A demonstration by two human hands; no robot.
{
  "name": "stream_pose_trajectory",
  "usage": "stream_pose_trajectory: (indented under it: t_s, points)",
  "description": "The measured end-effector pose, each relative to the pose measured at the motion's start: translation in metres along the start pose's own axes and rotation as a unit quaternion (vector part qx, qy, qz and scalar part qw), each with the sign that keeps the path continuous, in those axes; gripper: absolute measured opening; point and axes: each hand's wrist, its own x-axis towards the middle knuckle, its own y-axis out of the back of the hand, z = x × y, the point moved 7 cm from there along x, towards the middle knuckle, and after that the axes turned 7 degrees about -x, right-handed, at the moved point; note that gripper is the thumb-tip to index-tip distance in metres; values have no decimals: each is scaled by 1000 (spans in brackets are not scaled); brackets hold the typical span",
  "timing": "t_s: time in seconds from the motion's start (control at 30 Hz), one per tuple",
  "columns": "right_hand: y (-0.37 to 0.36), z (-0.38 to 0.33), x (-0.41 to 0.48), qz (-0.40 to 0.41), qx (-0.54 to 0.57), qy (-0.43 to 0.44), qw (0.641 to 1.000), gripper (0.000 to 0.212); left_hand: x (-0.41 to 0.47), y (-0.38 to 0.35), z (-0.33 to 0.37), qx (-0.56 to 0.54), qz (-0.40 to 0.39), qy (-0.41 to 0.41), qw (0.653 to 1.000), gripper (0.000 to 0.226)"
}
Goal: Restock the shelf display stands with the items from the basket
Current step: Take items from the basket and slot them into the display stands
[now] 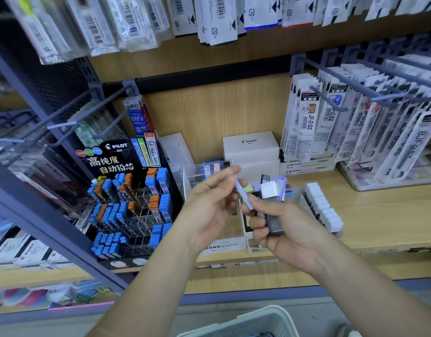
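My right hand (280, 227) grips a bundle of pencil-lead cases (272, 210), dark with white and lilac caps, in front of the wooden shelf. My left hand (209, 203) pinches one thin lilac lead case (243, 194) that slants between both hands. Behind them stands a clear MONO display stand (224, 244) with pastel cases. To the left is the black Pilot lead stand (129, 205), its grid partly filled with blue and orange cases. The pale basket (248, 322) shows at the bottom edge.
A row of white-capped cases (324, 210) lies on the shelf to the right. White Pilot boxes (251, 149) stand at the back. Refill packs hang on hooks (331, 103) at upper right and across the top. A metal upright (39, 215) frames the left.
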Motion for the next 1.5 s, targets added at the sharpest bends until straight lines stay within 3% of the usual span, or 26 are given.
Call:
stream_pose_trajectory:
  t_s: [0.17, 0.3, 0.47, 0.73, 0.93, 1.27, 1.5]
  points:
    - [4, -5, -2, 6, -25, -3, 1000, 22, 1, 17, 23, 149, 63, -83, 983, 15]
    - [18, -14, -2, 50, -67, -11, 996, 17, 2, 20, 28, 180, 89, -101, 974, 9]
    - [58, -49, -14, 101, -36, 16, 994, 10, 6, 19, 30, 262, 86, -125, 953, 18]
    - [94, -67, -34, 161, -113, 58, 979, 6, 10, 6, 18, 410, 57, -128, 901, 16]
    - [82, -50, -32, 95, -182, 36, 978, 29, 9, 22, 24, 501, 80, -138, 850, 26]
    - [57, -37, -22, 87, -232, 40, 968, 5, 20, 50, 70, 447, 186, -217, 848, 17]
    - [49, -32, -10, 73, -241, 35, 967, 6, 39, 66, 73, 418, 213, -217, 856, 18]
